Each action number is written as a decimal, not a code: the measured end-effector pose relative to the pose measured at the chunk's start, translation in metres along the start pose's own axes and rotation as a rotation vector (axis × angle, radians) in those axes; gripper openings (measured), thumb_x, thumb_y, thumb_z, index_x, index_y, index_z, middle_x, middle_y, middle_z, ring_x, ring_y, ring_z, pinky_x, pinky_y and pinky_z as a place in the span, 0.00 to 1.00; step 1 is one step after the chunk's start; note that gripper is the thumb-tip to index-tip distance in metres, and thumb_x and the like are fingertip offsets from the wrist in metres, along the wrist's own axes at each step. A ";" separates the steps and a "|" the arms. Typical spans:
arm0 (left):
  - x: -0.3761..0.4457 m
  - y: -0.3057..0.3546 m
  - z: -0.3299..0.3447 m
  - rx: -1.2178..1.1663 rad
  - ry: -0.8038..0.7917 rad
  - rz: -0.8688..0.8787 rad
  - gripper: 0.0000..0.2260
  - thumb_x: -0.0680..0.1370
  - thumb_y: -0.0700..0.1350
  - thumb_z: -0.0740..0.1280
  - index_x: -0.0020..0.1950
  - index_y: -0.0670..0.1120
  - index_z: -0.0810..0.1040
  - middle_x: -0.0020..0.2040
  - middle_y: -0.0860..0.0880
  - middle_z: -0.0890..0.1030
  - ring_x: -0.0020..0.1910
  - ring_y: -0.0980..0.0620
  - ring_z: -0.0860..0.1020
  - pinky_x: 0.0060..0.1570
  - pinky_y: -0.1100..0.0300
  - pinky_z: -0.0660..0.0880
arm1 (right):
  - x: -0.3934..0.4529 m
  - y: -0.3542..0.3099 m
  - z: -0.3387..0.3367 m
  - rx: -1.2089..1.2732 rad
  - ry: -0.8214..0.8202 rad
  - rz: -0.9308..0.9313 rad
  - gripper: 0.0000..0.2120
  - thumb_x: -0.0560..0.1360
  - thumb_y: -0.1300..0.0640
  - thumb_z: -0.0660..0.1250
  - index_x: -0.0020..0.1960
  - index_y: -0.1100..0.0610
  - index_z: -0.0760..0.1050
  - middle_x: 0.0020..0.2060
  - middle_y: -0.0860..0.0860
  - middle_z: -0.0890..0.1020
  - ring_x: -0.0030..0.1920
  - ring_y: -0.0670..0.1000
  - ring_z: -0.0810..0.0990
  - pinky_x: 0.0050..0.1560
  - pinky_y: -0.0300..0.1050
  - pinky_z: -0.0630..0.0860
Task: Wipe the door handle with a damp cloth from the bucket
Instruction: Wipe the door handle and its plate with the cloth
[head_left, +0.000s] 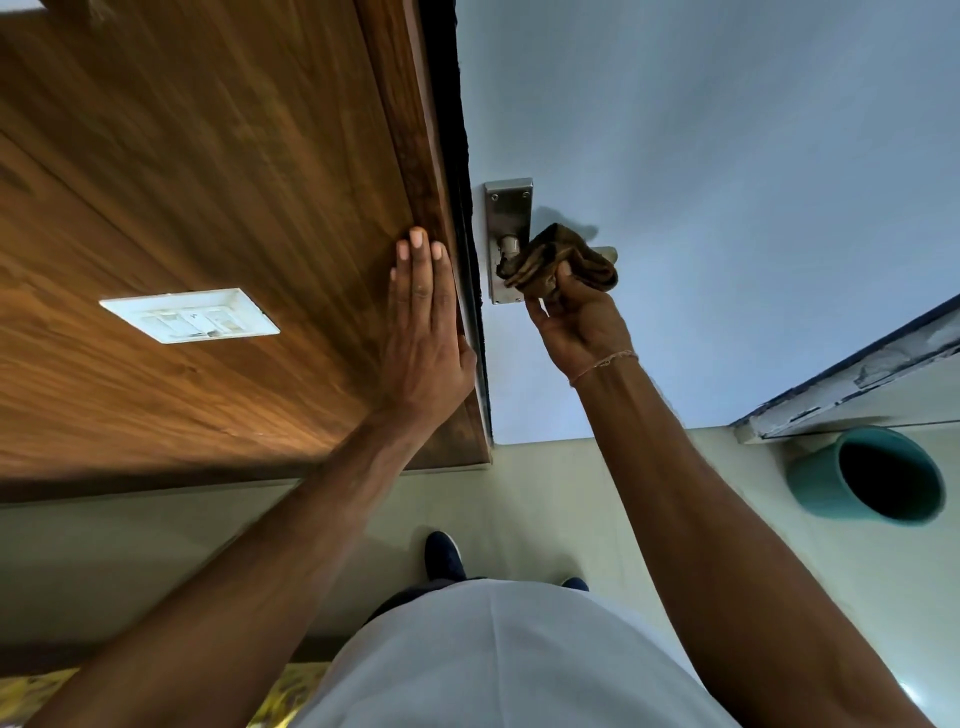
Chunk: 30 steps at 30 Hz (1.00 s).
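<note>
Wiping: the right hand (576, 317) presses a bunched brown cloth (563, 260) over the door handle (511, 247), fingers curled tight around the folds.
Right hand grip: closed on the cloth, thumb below it and fingertips buried in the fabric; a thin thread band circles the wrist.
Door handle: a metal lever on a steel back plate (508, 208) screwed to the pale blue door (727, 156); most of the lever is hidden under the cloth, with only its round stem and perhaps the far tip showing.
Left hand (423, 322): flat and open, holding nothing, palm and straight fingers pressed against the wooden wall panel (208, 156) just beside the door's edge.
Bucket (867, 475): teal, standing on the floor (545, 493) to the right, near the door's lower corner and well apart from the handle; its inside looks dark, and I cannot tell whether it holds water.
Switch plate (189, 315): white, set in the wooden panel to the left of the flat hand.
Person: white shirt, dark shoes on the pale floor, facing the door.
</note>
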<state>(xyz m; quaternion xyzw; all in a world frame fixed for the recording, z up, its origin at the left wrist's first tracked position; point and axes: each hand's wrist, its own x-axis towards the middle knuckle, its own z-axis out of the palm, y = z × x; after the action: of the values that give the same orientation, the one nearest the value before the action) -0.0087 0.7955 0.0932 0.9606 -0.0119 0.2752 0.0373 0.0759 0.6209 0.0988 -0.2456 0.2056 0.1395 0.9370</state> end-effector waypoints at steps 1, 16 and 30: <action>0.000 0.000 -0.001 -0.001 0.000 -0.001 0.50 0.75 0.43 0.75 0.88 0.37 0.46 0.88 0.34 0.51 0.88 0.35 0.49 0.88 0.42 0.53 | 0.001 -0.004 -0.003 0.011 0.007 -0.005 0.11 0.85 0.69 0.63 0.59 0.57 0.80 0.54 0.58 0.84 0.55 0.55 0.84 0.65 0.55 0.79; 0.001 0.011 0.002 -0.008 0.021 -0.045 0.50 0.74 0.42 0.74 0.88 0.36 0.46 0.88 0.34 0.50 0.88 0.33 0.50 0.88 0.42 0.52 | -0.018 -0.069 -0.006 -0.605 0.041 -0.307 0.24 0.75 0.80 0.61 0.62 0.61 0.83 0.52 0.66 0.87 0.46 0.62 0.89 0.46 0.55 0.87; 0.001 0.018 0.006 -0.006 0.036 -0.089 0.50 0.73 0.42 0.73 0.87 0.35 0.49 0.88 0.32 0.52 0.88 0.33 0.52 0.87 0.40 0.55 | -0.017 -0.044 0.018 -1.972 -0.105 -1.180 0.16 0.69 0.66 0.69 0.54 0.53 0.83 0.47 0.50 0.86 0.49 0.61 0.82 0.53 0.52 0.72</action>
<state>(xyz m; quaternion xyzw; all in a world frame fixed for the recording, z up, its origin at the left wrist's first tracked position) -0.0054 0.7771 0.0897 0.9549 0.0306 0.2906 0.0526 0.0826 0.5908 0.1384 -0.9239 -0.1793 -0.2107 0.2641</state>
